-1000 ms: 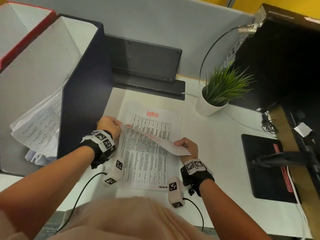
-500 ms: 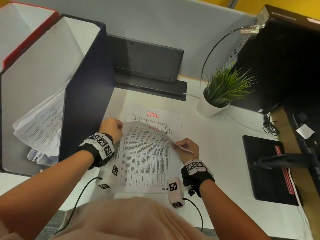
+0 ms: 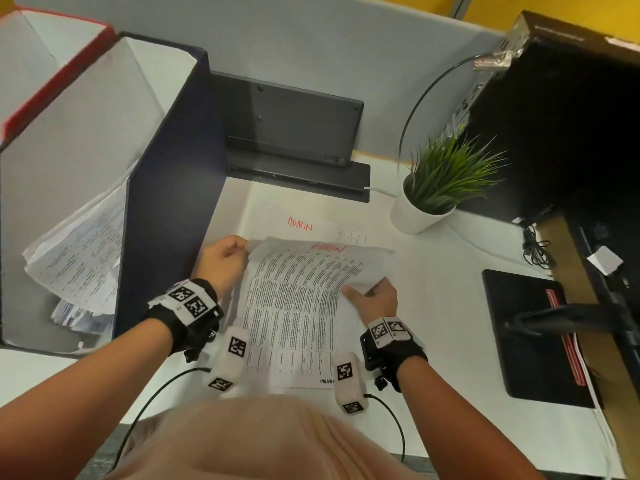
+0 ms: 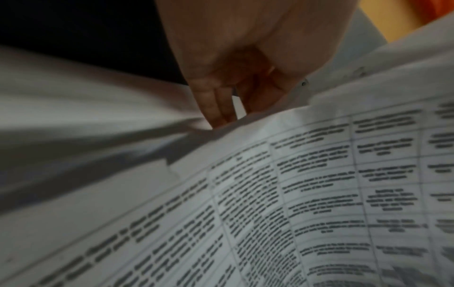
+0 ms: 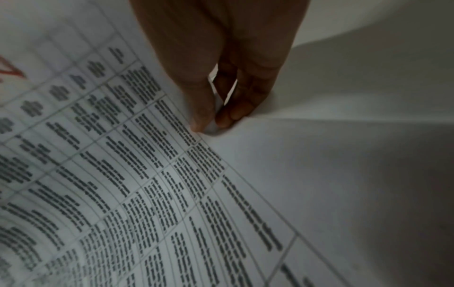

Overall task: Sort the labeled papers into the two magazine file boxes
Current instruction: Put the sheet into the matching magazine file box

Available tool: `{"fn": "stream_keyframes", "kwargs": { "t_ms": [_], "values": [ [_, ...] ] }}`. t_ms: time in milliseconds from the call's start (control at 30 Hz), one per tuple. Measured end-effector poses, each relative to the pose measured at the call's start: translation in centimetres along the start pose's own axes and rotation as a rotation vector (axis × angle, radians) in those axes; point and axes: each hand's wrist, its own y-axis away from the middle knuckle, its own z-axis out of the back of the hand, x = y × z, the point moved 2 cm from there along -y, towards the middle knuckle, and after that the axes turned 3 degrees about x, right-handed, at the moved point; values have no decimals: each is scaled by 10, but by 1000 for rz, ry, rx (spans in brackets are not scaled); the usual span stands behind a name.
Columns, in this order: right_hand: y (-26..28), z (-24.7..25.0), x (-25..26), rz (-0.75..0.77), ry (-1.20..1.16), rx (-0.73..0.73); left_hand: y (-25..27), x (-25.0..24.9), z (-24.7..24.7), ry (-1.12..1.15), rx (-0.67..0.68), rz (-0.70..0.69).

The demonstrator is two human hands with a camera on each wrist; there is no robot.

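Note:
A printed sheet (image 3: 294, 292) with a table and a red ADMIN label lies curved over a stack of papers (image 3: 304, 226) on the white desk (image 3: 433, 306). My left hand (image 3: 225, 258) pinches its upper left edge; the fingertips (image 4: 221, 116) meet the paper's edge (image 4: 270, 120). My right hand (image 3: 370, 296) pinches the sheet's right edge between thumb and fingers (image 5: 230, 114), the table text (image 5: 147, 155) beside them. A dark blue magazine file box (image 3: 166, 202) stands at the left with several papers (image 3: 79, 258) inside. A red-edged box (image 3: 52, 74) stands behind it.
A dark flat device on its stand (image 3: 291, 133) leans against the grey partition. A potted green plant (image 3: 436, 188) stands at the right of the papers. A black pad (image 3: 533, 334), cables (image 3: 536, 247) and a dark cabinet (image 3: 571, 116) fill the right side.
The top sheet, which was lifted and seen almost edge-on, has turned face-up and now spreads between both hands with its ADMIN label showing. Both hands keep their hold.

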Motion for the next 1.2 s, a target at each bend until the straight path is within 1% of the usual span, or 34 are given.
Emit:
{"fn": "stream_keyframes", "kwargs": {
  "t_ms": [67,133,200,267,367,467,533,633,700,800,867,933,1033,1067,1100,1200],
  "values": [
    [0,1,-1,-16,86,-14,-5,0,3,44,-6,83],
    [-1,1,-2,2,-12,7,-12,-2,5,146,-28,171],
    [1,1,-4,-14,-158,24,-19,-4,6,163,-35,222],
    [2,2,-4,-27,-150,31,-23,-3,7,118,-18,246],
    [0,2,-7,13,-20,25,-26,-1,7,38,33,282],
    [-1,2,-10,54,29,26,-24,-3,5,-62,43,306],
    [0,2,-9,76,44,27,-24,-4,4,-171,21,277],
    [0,1,-9,43,-57,32,-24,-6,2,-369,-11,197],
    [0,-1,-8,30,-110,33,-24,-7,2,-465,6,142],
    [-2,-2,-7,7,-200,39,-22,-10,1,-552,36,80],
    [-3,-2,-8,-8,-225,43,-20,-10,2,-571,48,50],
    [-3,-2,-10,-29,-232,42,-15,-11,1,-521,28,-37],
    [-4,-1,-12,12,-75,5,-5,-17,-1,-437,-59,-312],
    [-4,-1,-12,23,-40,-6,-2,-17,-2,-381,-61,-349],
    [-4,-1,-12,14,-19,-9,1,-16,-4,-303,-47,-332],
    [-2,-1,-10,-29,-76,-38,1,-8,-7,-78,2,-170]
  ]
}}
